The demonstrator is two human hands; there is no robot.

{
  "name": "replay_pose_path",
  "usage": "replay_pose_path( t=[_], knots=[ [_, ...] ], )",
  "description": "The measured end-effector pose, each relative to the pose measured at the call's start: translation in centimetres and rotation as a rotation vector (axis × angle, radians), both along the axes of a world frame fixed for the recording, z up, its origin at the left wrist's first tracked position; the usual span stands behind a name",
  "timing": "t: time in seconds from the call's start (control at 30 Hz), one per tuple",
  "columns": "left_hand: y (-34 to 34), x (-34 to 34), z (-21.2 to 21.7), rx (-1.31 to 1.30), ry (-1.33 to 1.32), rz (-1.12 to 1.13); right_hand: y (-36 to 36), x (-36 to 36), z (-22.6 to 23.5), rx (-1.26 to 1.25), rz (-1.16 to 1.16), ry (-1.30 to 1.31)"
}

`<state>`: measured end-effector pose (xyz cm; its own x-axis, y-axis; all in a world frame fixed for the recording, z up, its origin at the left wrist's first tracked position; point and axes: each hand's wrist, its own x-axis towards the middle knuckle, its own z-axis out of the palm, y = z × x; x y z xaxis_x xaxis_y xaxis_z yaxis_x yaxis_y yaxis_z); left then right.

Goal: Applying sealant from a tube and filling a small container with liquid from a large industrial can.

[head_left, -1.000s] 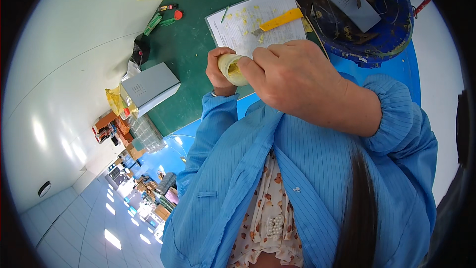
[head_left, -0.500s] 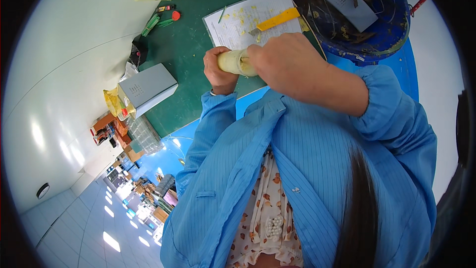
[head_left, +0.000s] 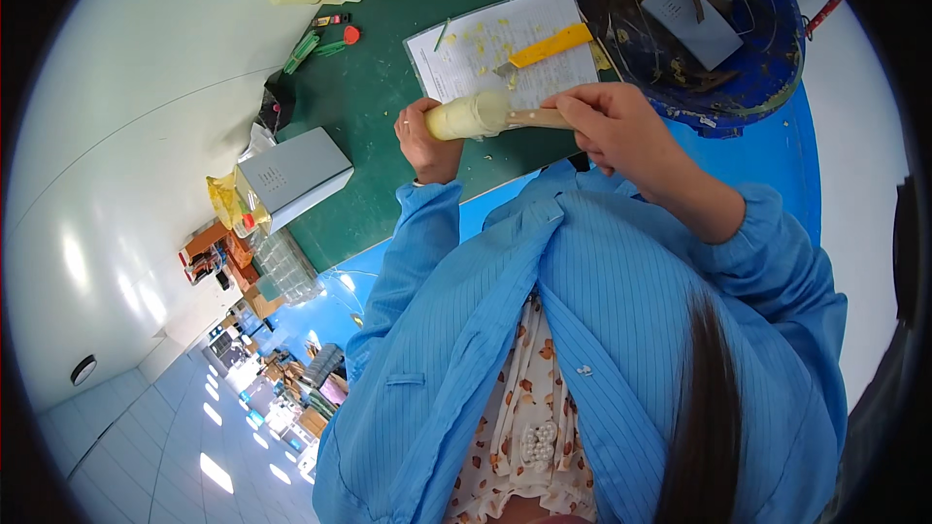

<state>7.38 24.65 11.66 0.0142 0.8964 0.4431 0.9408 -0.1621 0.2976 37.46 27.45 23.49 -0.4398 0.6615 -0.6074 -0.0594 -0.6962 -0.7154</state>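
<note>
Because the pale yellow cylinder (head_left: 464, 118) lies on its side between the two hands, its near end fits into the left hand (head_left: 425, 139), whose fingers wrap round it, probably to steady it while its translucent rim faces the right hand (head_left: 614, 124). That right hand pinches a brown handle (head_left: 540, 118) between thumb and fingers, roughly in line with the cylinder, a hold that would suit pushing or turning along its length; the handle's far end is hidden at the rim. Just beyond the grip, a printed sheet (head_left: 546, 12) carries yellow crumbs and a yellow cutter (head_left: 550, 46), perhaps laid there to keep the green table (head_left: 374, 87) clean and the blade within reach. Farther out, a blue bin (head_left: 746, 116) stands beyond the right hand, and a grey box (head_left: 296, 170) sits left of the left hand.
</note>
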Motion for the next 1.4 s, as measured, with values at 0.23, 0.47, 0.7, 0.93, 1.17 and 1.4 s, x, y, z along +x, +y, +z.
replay_pose_path(
  t=[0.23,0.47,0.7,0.93,1.17,1.4],
  knots=[
    [-1.4,-2.9,-3.8,-0.117,-0.033,0.093,-1.5,4.1,-1.1,0.037,-0.040,0.019],
    [-1.9,-2.8,-4.0,-0.162,-0.505,0.111,-3.4,7.4,-5.1,-0.020,-0.259,0.117],
    [-1.0,-0.2,-1.1,-0.043,-0.654,-0.045,-3.0,8.9,-8.9,-0.062,-0.531,0.143],
    [-0.7,0.7,0.4,-0.014,-0.613,-0.029,-2.6,9.4,-11.7,-0.097,-0.548,0.132],
    [0.3,1.8,1.0,-0.014,-0.273,0.123,-2.7,6.3,-8.7,-0.113,-0.402,0.246],
    [2.9,3.5,1.7,0.041,-0.011,0.090,-3.4,3.5,-5.9,-0.248,-0.260,0.364]
  ],
)
